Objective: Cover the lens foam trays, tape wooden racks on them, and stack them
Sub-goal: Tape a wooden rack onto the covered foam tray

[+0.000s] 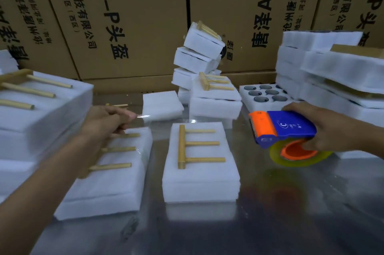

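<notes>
Taping is in hand: the left hand (108, 118) pinches a clear tape end (143, 116) at centre-left while the right hand (324, 128) grips the tape dispenser (284, 132), so next the strip must come down across the wooden rack (195, 143) on the centre foam tray (201, 182).

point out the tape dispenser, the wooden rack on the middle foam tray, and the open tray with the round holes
tape dispenser (287, 128): head view, on its blue body.
wooden rack (181, 146): head view, on its long crossbar.
open tray (243, 88): head view, on its bare left foam rim.
</notes>
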{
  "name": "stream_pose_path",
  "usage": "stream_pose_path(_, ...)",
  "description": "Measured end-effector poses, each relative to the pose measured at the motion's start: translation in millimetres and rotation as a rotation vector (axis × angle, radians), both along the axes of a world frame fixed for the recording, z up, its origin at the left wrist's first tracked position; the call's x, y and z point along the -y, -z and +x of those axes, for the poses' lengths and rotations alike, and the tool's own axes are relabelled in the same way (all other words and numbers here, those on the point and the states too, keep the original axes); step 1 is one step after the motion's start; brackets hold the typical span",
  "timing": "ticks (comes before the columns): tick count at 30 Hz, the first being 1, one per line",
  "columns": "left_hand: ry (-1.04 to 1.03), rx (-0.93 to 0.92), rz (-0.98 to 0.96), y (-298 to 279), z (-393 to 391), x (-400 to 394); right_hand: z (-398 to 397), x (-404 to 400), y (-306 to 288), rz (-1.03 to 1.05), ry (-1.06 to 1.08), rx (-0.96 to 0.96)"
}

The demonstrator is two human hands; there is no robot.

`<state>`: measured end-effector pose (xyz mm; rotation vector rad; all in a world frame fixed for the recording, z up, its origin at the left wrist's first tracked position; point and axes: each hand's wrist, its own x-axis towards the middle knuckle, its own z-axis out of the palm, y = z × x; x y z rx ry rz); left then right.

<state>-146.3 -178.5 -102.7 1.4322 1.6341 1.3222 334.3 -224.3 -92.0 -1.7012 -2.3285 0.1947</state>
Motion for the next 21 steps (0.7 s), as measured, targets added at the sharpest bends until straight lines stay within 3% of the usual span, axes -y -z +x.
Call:
stream_pose_path(5, 0.076, 0.004, -0.124, 1.9, 5.7, -1.8, 2.8, -0.7, 8.1, 0.012, -0.023, 0.095)
stream_pose_path(17, -0.079, -0.381, -0.05, 7.0, 12.9, -5.4, 10.8, -11.7, 5.8, -0.014, -0.027, 0.105)
stream_pose_path(21, -0.101, -0.608, -0.063, 13.8, 20.6, -7.8, 6.0, -24.2, 9.5, -0.004, -0.035, 0.212)
